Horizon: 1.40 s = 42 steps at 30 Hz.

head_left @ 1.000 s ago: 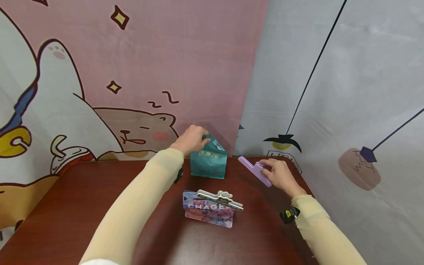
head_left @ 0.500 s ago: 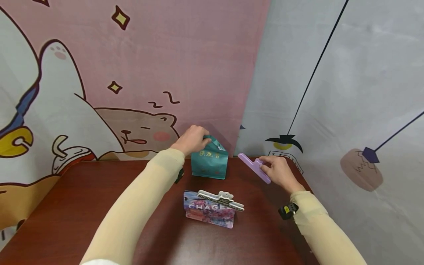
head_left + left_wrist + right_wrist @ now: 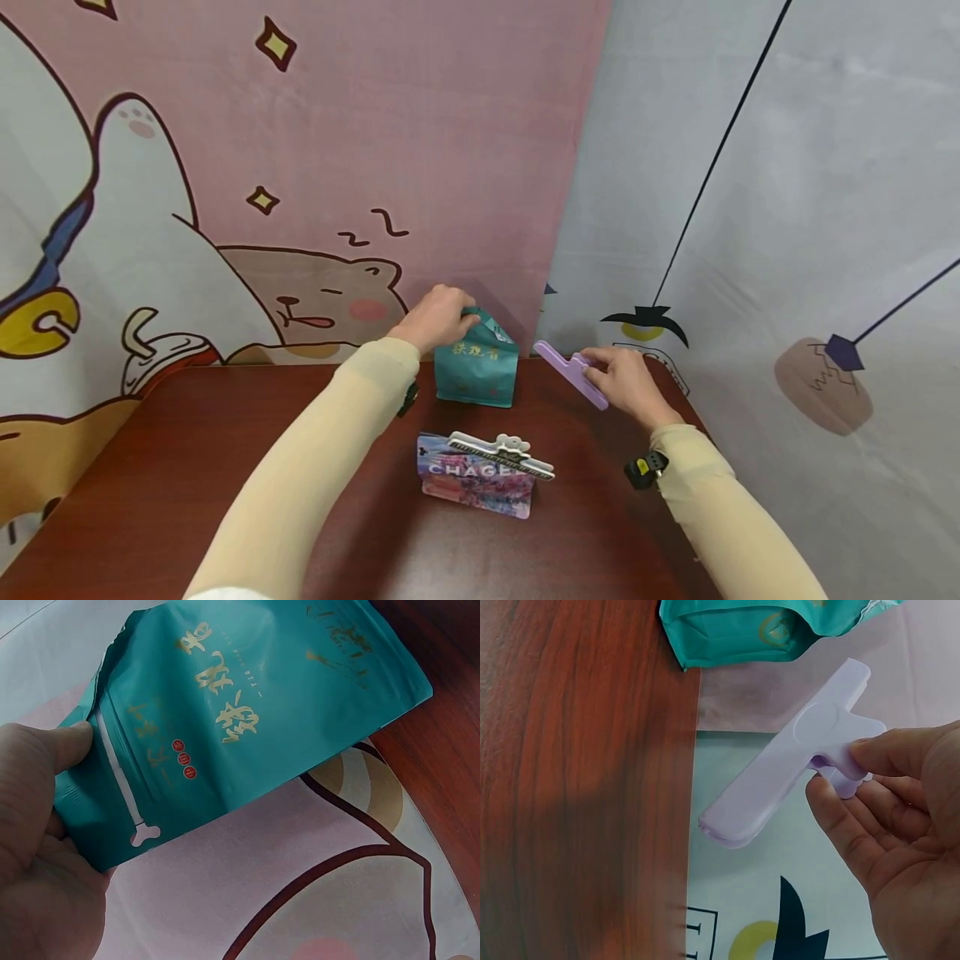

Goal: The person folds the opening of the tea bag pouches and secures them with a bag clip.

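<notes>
A teal tea bag (image 3: 477, 367) with gold characters stands at the back of the table. My left hand (image 3: 438, 319) pinches its top edge; in the left wrist view the thumb (image 3: 71, 746) presses the teal bag (image 3: 247, 705) by a white strip. To the right of the bag, my right hand (image 3: 628, 382) holds a lilac bag clip (image 3: 572, 375) by its handle tabs. In the right wrist view thumb and fingers squeeze the tabs of the lilac clip (image 3: 787, 757), whose long jaws lie almost together, with nothing between them. The clip is apart from the teal bag.
A pink and blue printed pouch (image 3: 472, 492) lies nearer on the brown table (image 3: 247, 467), a white clip (image 3: 502, 454) across its top. A cartoon-printed cloth (image 3: 480, 150) hangs right behind the table, and a grey one (image 3: 810, 208) runs along the right.
My right hand has moved slightly up and left with the lilac clip, nearer the teal bag. The left hand keeps its grip on the bag. The view has shifted slightly.
</notes>
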Tool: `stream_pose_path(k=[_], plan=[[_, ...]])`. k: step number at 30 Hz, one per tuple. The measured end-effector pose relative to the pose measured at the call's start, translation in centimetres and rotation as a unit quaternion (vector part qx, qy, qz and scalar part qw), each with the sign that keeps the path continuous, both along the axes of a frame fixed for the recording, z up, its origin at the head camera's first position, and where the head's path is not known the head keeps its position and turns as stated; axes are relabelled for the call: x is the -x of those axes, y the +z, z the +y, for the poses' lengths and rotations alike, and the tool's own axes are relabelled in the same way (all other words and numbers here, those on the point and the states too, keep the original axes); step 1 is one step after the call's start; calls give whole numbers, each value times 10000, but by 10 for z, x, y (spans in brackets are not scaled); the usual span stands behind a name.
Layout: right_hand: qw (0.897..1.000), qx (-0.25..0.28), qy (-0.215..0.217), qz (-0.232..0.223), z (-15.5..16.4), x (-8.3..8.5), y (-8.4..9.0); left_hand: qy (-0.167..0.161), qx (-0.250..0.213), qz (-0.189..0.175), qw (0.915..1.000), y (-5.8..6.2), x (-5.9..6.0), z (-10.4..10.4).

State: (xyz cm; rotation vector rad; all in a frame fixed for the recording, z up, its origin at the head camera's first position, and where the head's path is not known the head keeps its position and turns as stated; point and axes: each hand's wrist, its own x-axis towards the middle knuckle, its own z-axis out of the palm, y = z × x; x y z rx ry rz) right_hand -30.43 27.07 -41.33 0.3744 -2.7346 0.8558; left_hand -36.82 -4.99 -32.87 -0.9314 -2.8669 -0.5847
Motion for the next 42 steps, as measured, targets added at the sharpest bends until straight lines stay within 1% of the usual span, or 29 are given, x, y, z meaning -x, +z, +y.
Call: stream_pose_path(k=[4, 16, 25, 33, 42], plan=[[10000, 26, 53, 12, -5, 1, 2, -6, 1, 37, 10000, 1, 0, 0], [9991, -112, 204, 351, -12, 11, 4, -19, -4, 170, 9999, 0, 1, 1], [9988, -83, 312, 360, -17, 15, 6, -23, -8, 180, 9998, 1, 1, 0], [9989, -91, 311, 329, -21, 17, 4, -118, -35, 175, 9998, -1, 1, -1], [9982, -17, 431, 405, -22, 20, 4, -77, -13, 179, 9998, -1, 2, -1]])
